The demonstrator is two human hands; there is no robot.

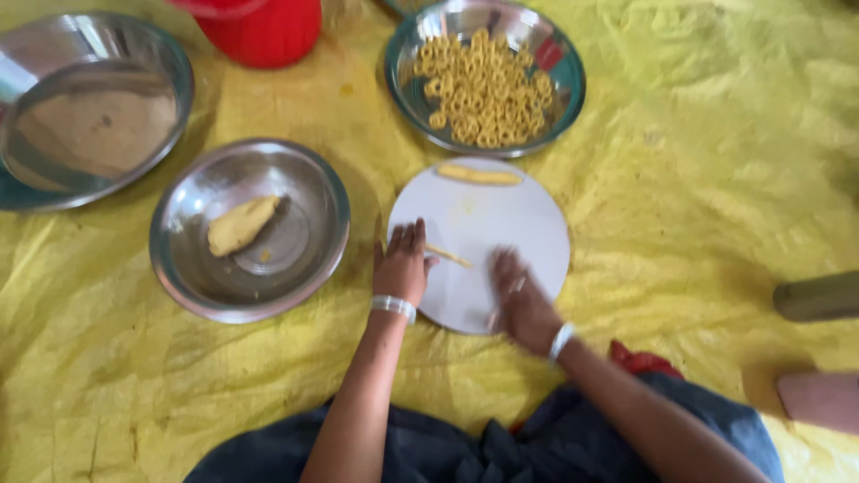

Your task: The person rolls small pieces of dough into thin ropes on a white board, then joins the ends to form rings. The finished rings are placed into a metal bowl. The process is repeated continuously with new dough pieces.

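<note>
Floor sheet (698, 179): bright yellow, creased. Round board (501, 224): plain white. Dough roll (479, 174) on the board's far edge: pale yellow. Thin dough strand (449, 257): pale yellow. Steel bowl (309, 259): silver-grey, holding a yellow dough lump (240, 225). Steel plate (573, 85): silver with greenish rim, filled with golden-yellow dough rings (483, 85). Large steel basin (170, 63): silver, reflective. Bucket (264, 31): red. Bangles (394, 306) on both wrists: white-silver. Garment (537, 447): dark blue.

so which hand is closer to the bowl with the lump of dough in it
The left hand. It rests at the white round board's left edge, just right of the steel bowl holding the dough lump. The right hand lies farther right, on the board's lower part.
</note>
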